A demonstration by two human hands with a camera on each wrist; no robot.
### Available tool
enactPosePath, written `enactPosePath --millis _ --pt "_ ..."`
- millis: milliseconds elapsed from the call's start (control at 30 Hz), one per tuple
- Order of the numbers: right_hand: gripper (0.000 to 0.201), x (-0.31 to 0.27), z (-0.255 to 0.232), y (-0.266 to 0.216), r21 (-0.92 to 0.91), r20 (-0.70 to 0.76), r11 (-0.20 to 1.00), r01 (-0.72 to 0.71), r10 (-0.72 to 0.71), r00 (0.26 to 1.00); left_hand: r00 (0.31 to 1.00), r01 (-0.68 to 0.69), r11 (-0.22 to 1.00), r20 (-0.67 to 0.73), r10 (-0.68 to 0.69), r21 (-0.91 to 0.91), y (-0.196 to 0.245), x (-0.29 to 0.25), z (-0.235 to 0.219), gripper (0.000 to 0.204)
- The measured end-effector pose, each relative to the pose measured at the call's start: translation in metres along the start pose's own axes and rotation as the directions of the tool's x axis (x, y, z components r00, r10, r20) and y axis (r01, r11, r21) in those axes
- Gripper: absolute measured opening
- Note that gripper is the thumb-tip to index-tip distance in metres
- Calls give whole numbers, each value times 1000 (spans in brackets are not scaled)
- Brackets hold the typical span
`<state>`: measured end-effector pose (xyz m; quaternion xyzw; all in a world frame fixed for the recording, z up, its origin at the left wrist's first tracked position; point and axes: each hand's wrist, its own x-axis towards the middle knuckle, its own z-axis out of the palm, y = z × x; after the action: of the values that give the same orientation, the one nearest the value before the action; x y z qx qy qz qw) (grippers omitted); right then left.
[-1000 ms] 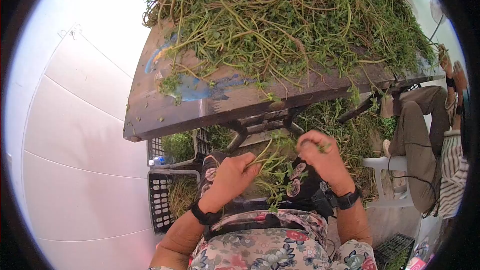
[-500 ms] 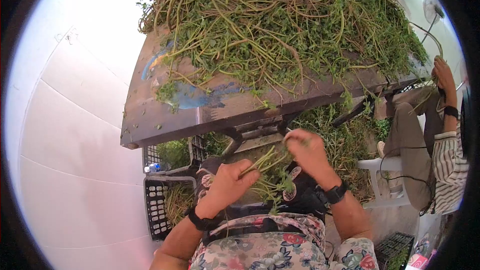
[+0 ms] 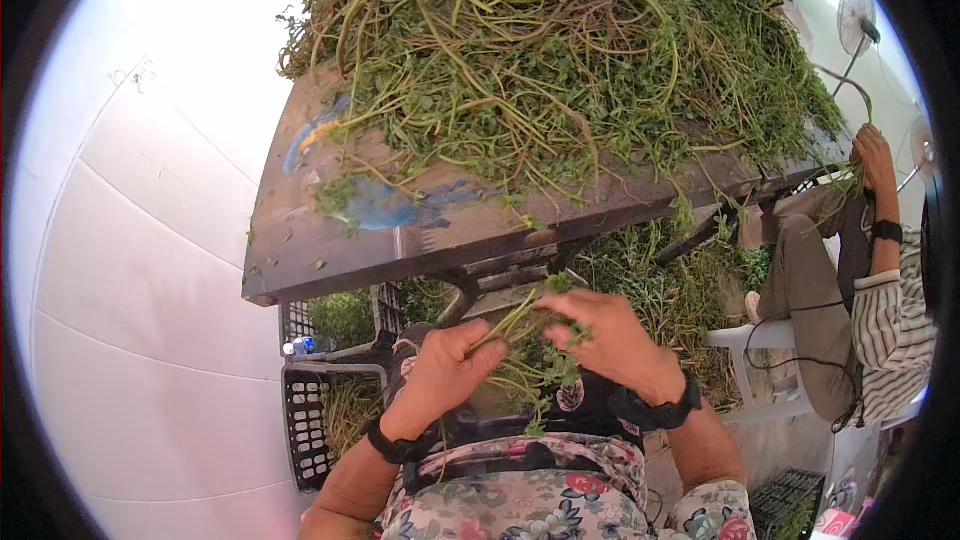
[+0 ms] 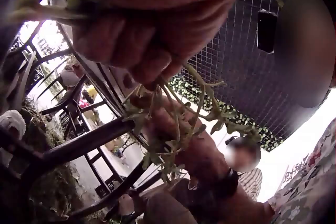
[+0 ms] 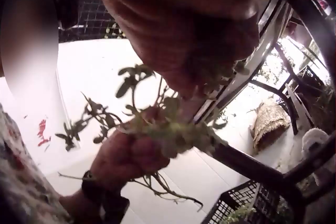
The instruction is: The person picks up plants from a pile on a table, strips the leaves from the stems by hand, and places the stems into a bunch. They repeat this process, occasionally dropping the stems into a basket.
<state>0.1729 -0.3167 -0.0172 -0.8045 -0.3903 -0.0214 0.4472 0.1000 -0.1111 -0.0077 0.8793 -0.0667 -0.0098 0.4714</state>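
Observation:
In the head view my left hand (image 3: pixel 447 372) grips a small bunch of green stems (image 3: pixel 515 325), with leafy ends hanging over my lap. Close to its right, my right hand (image 3: pixel 612 342) has its fingers curled at the upper leaves of the bunch, pinching a leafy sprig (image 3: pixel 560 283). The left wrist view shows my left hand (image 4: pixel 152 24) curled round stems, leaves (image 4: pixel 176 129) dangling below. In the right wrist view leaves (image 5: pixel 173 124) lie between my right hand (image 5: pixel 184 19) and my left hand.
A large heap of leafy stems (image 3: pixel 520 60) covers the wooden table (image 3: pixel 350 250) ahead. Black crates (image 3: pixel 305 420) holding greens stand at the left, below the table. At the right a person in a striped sleeve (image 3: pixel 885 325) sits by a white chair (image 3: pixel 750 340); a fan (image 3: pixel 856 18) stands behind.
My right hand moved away from the bunch's tips, then back down and left onto the leaves beside my left hand. My left hand kept its grip. The seated person's hands rose, holding a stem.

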Motion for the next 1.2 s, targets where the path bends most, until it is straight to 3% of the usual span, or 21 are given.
enactPosePath --millis 67,167,267,333,400,433,500,533,567,600,700,733,833,867,933,967,1000,1100,1200 --pt "23 2 4 -3 -212 102 976 49 -28 994 1000 -21 999 -10 21 27 2 -2 -5 23" --pt "22 4 -1 -10 -211 221 976 60 -12 975 998 -19 1000 -59 20 24 0 -6 -13 21" --pt "20 -1 1 -19 -116 211 993 1 24 977 988 -113 993 -103 116 40 -3 -7 -16 16" --pt "16 0 5 -20 59 77 977 -204 199 977 984 -134 990 -116 138 47 0 -10 -7 16" --pt "12 -1 10 -11 213 -29 907 -363 377 926 972 -181 982 -145 186 49 2 -5 3 17" --pt "10 -1 9 2 18 -167 978 -210 210 963 973 -177 983 -142 181 36 3 -4 4 17" --pt "10 -3 -10 32 -406 -308 912 64 -202 930 977 -168 986 -133 168 12 8 -2 1 17" --pt "11 -10 -23 39 212 -353 974 -82 154 923 985 -125 992 -122 125 7 10 -2 -2 17" --pt "12 -17 -36 45 747 -181 637 -189 469 865 980 -133 991 -144 136 29 6 0 -2 17" --pt "13 -20 -42 46 978 143 35 -207 615 776 976 -139 989 -161 147 56 1 1 -1 17" --pt "24 -16 -40 16 923 144 167 -346 685 714 967 -145 985 -199 161 95 -10 8 9 18" --pt "18 -16 -39 7 900 175 180 -396 683 709 968 -131 987 -203 148 95 -12 10 14 18" --pt "12 -15 -28 -9 647 199 537 -541 567 800 964 -125 980 -213 157 157 -13 14 27 19" --pt "22 -12 -23 -7 429 173 735 -524 503 847 961 -129 973 -219 171 191 -12 16 29 19" --pt "22 -3 -12 -12 233 234 866 -442 392 890 966 -134 972 -194 172 194 -10 18 30 19" --pt "22 0 -6 -14 134 275 913 -385 339 900 969 -133 972 -182 168 193 -10 18 31 19" --pt "25 2 1 -13 246 277 889 -387 319 907 970 -135 971 -176 170 196 -10 17 31 19" --pt "27 6 4 -6 134 254 967 -218 179 950 970 -142 969 -166 177 203 -12 15 30 18" --pt "28 7 7 -3 74 252 987 -146 123 960 967 -161 967 -164 195 198 -14 14 27 17"
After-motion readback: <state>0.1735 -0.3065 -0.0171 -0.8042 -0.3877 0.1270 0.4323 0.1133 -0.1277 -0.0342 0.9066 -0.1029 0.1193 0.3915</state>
